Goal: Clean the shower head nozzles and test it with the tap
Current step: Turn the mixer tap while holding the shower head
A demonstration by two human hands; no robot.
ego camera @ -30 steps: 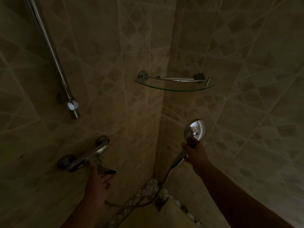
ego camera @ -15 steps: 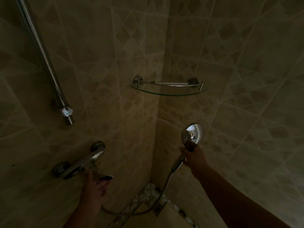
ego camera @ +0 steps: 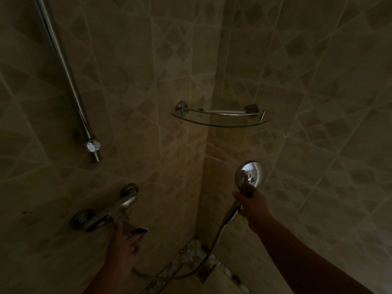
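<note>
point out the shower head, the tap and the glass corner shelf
shower head [ego camera: 250, 174]: head view, on its shiny chrome back
tap [ego camera: 114, 210]: head view, on the chrome mixer body
glass corner shelf [ego camera: 220, 124]: head view, on its curved front edge

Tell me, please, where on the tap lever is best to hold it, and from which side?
Take the tap lever at its free dark end, from below, as the left hand does now. It sticks out and down from the mixer body, away from the wall, so the tip probably gives the most leverage.
</note>
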